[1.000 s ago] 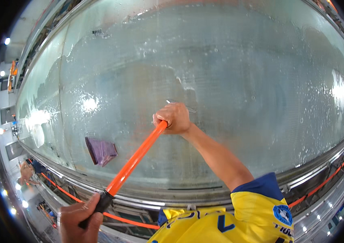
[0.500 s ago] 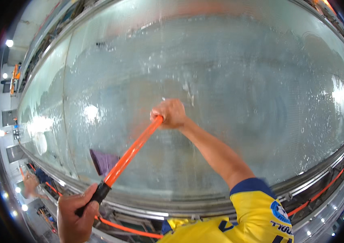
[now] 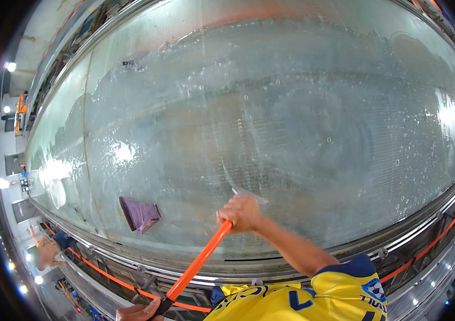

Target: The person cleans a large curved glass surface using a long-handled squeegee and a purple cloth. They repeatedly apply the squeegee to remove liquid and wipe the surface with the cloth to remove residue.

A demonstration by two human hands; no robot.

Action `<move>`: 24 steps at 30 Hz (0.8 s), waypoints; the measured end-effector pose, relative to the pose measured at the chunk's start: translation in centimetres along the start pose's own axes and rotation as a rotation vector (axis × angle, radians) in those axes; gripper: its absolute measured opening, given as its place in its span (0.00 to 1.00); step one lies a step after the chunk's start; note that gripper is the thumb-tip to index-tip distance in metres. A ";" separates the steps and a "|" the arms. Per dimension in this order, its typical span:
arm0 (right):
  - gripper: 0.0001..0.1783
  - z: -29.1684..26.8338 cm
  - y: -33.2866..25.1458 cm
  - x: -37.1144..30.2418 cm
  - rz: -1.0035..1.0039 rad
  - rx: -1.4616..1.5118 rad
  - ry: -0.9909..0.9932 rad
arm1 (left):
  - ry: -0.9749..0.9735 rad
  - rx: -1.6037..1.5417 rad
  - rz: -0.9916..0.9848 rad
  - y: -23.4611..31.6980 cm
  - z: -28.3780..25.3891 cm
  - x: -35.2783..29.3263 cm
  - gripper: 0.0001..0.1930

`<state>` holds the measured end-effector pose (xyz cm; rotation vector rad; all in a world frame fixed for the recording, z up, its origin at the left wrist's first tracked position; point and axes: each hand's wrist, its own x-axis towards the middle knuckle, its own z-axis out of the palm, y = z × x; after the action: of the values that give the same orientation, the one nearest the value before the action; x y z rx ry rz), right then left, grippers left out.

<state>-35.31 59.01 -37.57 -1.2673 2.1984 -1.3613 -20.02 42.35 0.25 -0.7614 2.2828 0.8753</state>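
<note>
A purple, wedge-shaped flat piece [image 3: 140, 215] is noted lying on the wet, pale-green translucent panel [image 3: 318, 134] and is taken as landmark. A glossy orange tubular pole [image 3: 201, 259] is held by both hands: its far end is enclosed by the right hand [image 3: 242, 213], right of the landmark; its black end sleeve [image 3: 166, 306] is gripped by the left hand [image 3: 139, 312], nearer than the landmark, partly out of frame. Work judged unfinished: streaks rightward, bubbles remaining.
</note>
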 end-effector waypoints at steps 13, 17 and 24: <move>0.05 -6.9 8.9 15.1 0.190 -0.167 -0.063 | 0.199 -0.121 -0.060 5.6 -1.3 8.8 0.19; 0.07 -4.4 6.8 13.3 -0.086 -0.181 0.129 | 0.184 0.076 0.102 5.5 -1.7 6.4 0.20; 0.06 -6.5 11.0 18.5 0.121 -0.229 -0.018 | 0.141 0.101 -0.012 6.9 -3.3 11.6 0.19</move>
<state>-55.98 50.34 -39.30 -1.1900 2.4302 -1.0751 -33.45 40.79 -2.83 -0.8137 2.4232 0.7151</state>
